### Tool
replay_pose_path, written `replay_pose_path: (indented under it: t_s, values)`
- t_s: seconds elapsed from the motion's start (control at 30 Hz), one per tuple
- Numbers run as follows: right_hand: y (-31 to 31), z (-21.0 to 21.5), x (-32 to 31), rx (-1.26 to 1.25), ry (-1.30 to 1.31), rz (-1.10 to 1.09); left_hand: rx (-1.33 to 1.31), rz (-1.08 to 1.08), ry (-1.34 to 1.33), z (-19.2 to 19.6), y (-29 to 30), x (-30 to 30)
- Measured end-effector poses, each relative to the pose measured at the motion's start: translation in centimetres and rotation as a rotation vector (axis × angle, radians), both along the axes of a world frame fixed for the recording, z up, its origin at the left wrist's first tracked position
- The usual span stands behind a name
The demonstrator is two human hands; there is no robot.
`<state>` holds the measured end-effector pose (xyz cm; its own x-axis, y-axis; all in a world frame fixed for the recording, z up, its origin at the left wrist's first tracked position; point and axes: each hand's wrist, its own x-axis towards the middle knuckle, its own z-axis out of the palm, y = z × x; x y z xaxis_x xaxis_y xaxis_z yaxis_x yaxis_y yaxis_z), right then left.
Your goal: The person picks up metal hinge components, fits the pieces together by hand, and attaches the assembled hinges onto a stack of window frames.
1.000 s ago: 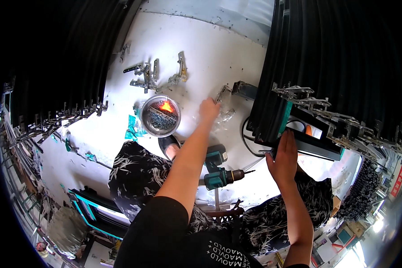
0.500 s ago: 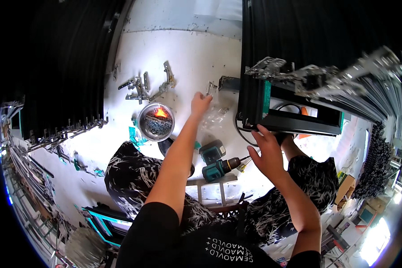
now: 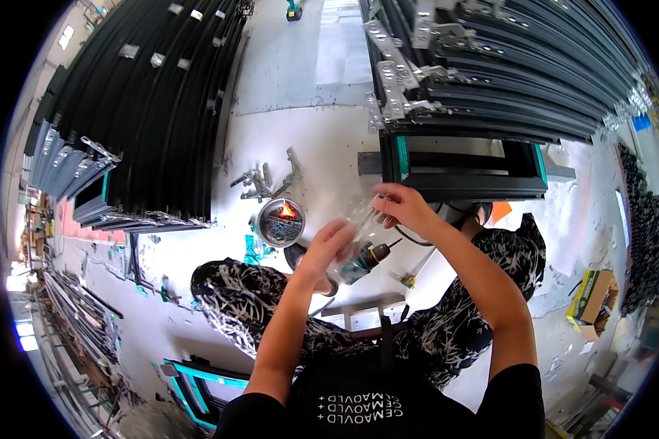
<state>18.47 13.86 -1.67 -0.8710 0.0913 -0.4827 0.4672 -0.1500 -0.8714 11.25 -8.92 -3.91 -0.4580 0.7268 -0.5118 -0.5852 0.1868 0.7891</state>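
Observation:
A clear plastic bag (image 3: 362,212) is held up between my two hands, above a teal cordless drill (image 3: 356,266). My right hand (image 3: 408,209) pinches the bag's upper edge with thumb and fingers closed. On the other side my left hand (image 3: 328,247) has its fingers bent against the plastic, blurred by motion. Anything inside the bag is too smeared to make out. Left of my hands stands a round metal bowl (image 3: 261,226) with small dark screws (image 3: 282,232) and a bright orange piece in it. Several metal hinges (image 3: 258,184) lie just beyond the bowl.
A black frame (image 3: 465,192) with teal strips lies at the right, by my foot. Tall stacks of black profiles (image 3: 150,139) rise on both sides, with metal brackets (image 3: 394,80) sticking out at the right. An open cardboard box (image 3: 592,300) sits further right.
My left hand has drawn back from the floor beyond the bowl, toward me. My right hand has left the black frame's edge and moved up to the bag. The bag is now off the floor.

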Motion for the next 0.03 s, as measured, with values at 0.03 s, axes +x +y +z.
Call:
replay_pose_path:
  t_s: [0.03]
  values:
    - [0.41, -0.56, 0.11, 0.066, 0.030, 0.084, -0.030, 0.101, -0.046, 1.35, -0.01, 1.08]
